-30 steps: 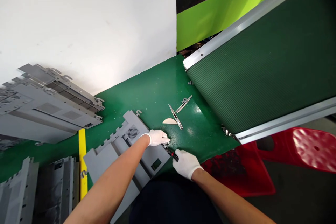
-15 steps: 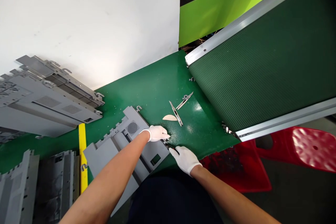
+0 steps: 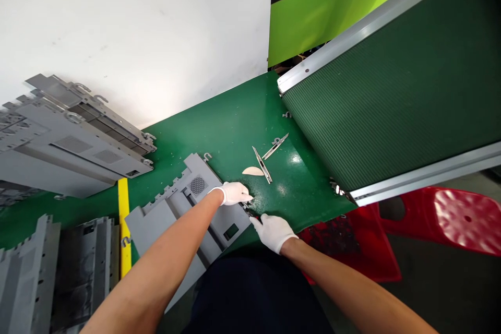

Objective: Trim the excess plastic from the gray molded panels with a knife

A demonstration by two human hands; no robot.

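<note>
Left hand: your left hand point(image 3: 234, 193), in a white glove, has its fingers drawn narrow at the right-hand edge of the gray panel; you can't tell from here whether they pinch anything.
Right hand: your right hand point(image 3: 276, 232), also gloved in white, curls around a small hand tool point(image 3: 252, 214), mostly hidden, with a dark bit and a touch of red showing by the fingertips.
Gray panel: the gray panel point(image 3: 221, 219) lies aslant on the green table point(image 3: 219, 125), under your left hand and forearm; your right hand is just off its right-hand edge, and the tool's visible end is at that edge, between your hands.
Panel features: you see a round-holed grille, a notched edge and a rectangular opening.
Beyond the hands: a pale crescent-shaped piece point(image 3: 252, 171) lies beside two slim metal pieces point(image 3: 269, 159), set at an angle to each other.
Your left: more gray panels point(image 3: 84, 151) stand stacked near a strip of yellow tape point(image 3: 124, 224).
Your right: a ribbed green conveyor belt point(image 3: 391, 83) in a metal frame, with a red bin point(image 3: 381, 250) and a red stool point(image 3: 465, 219) by its near side.
</note>
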